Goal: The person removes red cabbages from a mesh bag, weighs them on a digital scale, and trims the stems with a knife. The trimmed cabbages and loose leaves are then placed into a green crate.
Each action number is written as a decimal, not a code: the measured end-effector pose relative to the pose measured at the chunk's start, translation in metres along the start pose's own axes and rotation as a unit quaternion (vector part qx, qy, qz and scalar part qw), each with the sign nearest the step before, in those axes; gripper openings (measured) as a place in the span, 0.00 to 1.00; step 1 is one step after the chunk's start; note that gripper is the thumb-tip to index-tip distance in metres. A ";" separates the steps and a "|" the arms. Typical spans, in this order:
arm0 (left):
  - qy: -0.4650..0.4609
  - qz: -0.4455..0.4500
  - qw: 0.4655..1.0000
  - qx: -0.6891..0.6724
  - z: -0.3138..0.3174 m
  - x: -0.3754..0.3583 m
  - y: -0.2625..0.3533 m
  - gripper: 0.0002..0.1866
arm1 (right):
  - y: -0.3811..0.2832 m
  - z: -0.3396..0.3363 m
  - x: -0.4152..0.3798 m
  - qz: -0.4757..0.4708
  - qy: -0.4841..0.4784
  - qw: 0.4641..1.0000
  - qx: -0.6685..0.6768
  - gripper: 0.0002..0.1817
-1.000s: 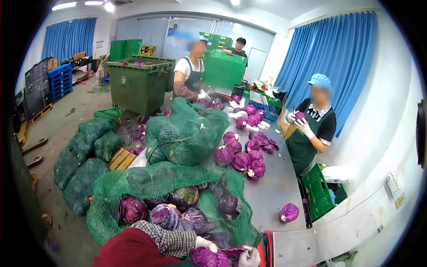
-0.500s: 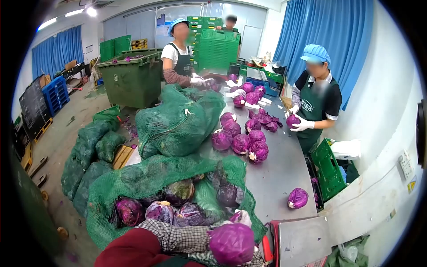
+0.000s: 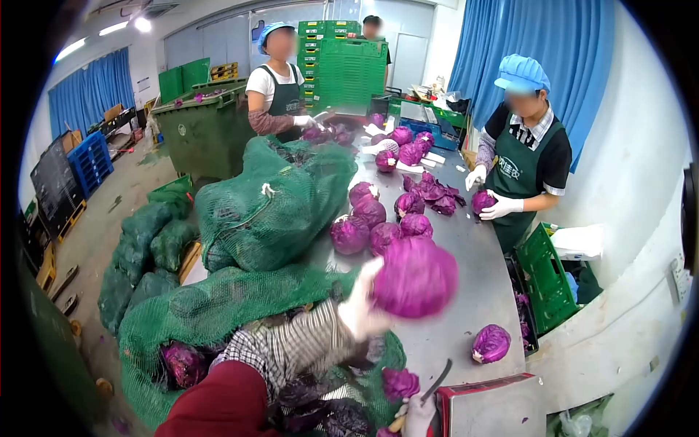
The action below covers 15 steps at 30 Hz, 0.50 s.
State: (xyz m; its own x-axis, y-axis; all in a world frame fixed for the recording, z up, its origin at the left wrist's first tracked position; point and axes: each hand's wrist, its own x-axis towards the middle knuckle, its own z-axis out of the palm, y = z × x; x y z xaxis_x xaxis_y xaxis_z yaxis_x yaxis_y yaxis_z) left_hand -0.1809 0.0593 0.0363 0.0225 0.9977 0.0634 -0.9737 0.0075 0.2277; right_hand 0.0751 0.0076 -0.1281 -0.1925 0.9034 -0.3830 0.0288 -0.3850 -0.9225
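Observation:
My left hand [image 3: 360, 302], white-gloved and stretched out over the metal table, grips a peeled red cabbage [image 3: 416, 278], blurred by motion. Low in the frame, my gloved right hand [image 3: 418, 416] is closed around a knife [image 3: 440, 377] with its dark curved blade pointing up. Beside that hand lies a loose purple leaf piece [image 3: 400, 383]. Under my left forearm is an open green mesh sack [image 3: 247, 298] with unpeeled red cabbages [image 3: 183, 364] in it. Several peeled cabbages [image 3: 349, 234] are grouped just beyond my left hand.
A single cabbage [image 3: 491, 343] sits near the table's right edge, beyond a scale [image 3: 491, 408]. A full mesh sack [image 3: 280, 204] stands on the left. Two co-workers handle cabbages across the table; another person stands behind green crates [image 3: 353, 76]. A green bin [image 3: 204, 135] stands back left.
My left hand has carried the cabbage up and forward from the scale's left side to over the table. My right hand and the knife have come into sight. The view has shifted slightly.

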 end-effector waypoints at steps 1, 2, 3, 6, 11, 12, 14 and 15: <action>0.016 0.060 0.998 0.031 -0.001 0.021 0.018 0.35 | -0.018 0.003 -0.022 0.058 -0.041 0.997 -0.027 0.06; 0.122 0.102 0.980 0.118 -0.003 0.041 0.033 0.37 | -0.003 0.008 -0.023 0.049 -0.049 0.998 -0.008 0.05; 0.224 0.142 0.942 0.204 -0.010 0.062 0.046 0.38 | 0.014 0.012 -0.023 0.038 -0.056 0.998 0.010 0.05; 0.316 0.186 0.889 0.275 -0.071 0.134 0.091 0.41 | 0.032 0.018 -0.016 0.020 -0.032 0.999 0.013 0.04; 0.373 0.407 0.457 0.698 -0.114 0.213 0.119 0.53 | 0.033 0.020 -0.016 0.030 -0.021 0.999 0.017 0.03; 0.386 0.356 0.438 0.730 -0.120 0.221 0.123 0.55 | 0.034 0.022 -0.016 0.026 -0.012 0.999 0.026 0.03; 0.385 0.284 0.403 0.780 -0.145 0.239 0.137 0.53 | 0.025 0.024 -0.018 0.028 -0.005 1.000 0.013 0.04; 0.315 0.268 0.457 0.787 -0.140 0.235 0.148 0.51 | 0.023 0.023 -0.018 0.028 -0.012 1.000 0.009 0.04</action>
State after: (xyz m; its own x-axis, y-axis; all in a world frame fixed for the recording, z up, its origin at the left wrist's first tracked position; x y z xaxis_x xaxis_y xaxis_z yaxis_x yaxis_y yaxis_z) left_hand -0.3511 0.3043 -0.0515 -0.6761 0.6533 0.3408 0.5805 0.1874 0.7924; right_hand 0.0564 -0.0214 -0.1411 -0.2142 0.8758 -0.4326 0.0232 -0.4382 -0.8986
